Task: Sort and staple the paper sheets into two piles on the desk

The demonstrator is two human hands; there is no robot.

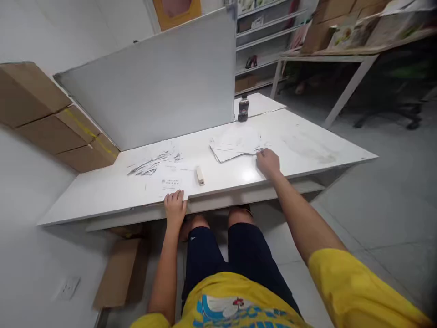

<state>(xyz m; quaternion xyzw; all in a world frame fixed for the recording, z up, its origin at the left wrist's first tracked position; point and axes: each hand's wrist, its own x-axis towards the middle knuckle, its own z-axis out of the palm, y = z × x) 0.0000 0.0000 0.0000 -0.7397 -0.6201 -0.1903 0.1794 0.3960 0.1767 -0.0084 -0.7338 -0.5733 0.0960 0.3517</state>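
A white desk point(218, 182) is seen across the view, and a stapler point(200, 176) is set on it, close to the near edge. Far behind the stapler, the desk is backed by a tall grey panel point(153, 82). Well to the right of the stapler and beyond it, another table point(327, 58) is loaded with boxes and bags; metal shelving point(269, 41) is seen beyond and to the right. Cardboard boxes point(51, 118) are stacked to the left of the stapler, against the wall.

To the right of the stapler and slightly beyond it, a loose pile of papers point(235, 141) is spread, its edges uneven. Its near right corner is touched by the right hand point(268, 164), whose fingers are curled in together; whether paper is clamped between them cannot be told. Just left of the stapler, a printed sheet point(170, 180) is laid flat. Its near edge is covered by the left hand point(175, 208), nearer than the stapler; the fingers are held close together, and whether the sheet is gripped cannot be told. A dark bottle point(243, 109) is stood upright beyond the pile, to the right of the stapler.
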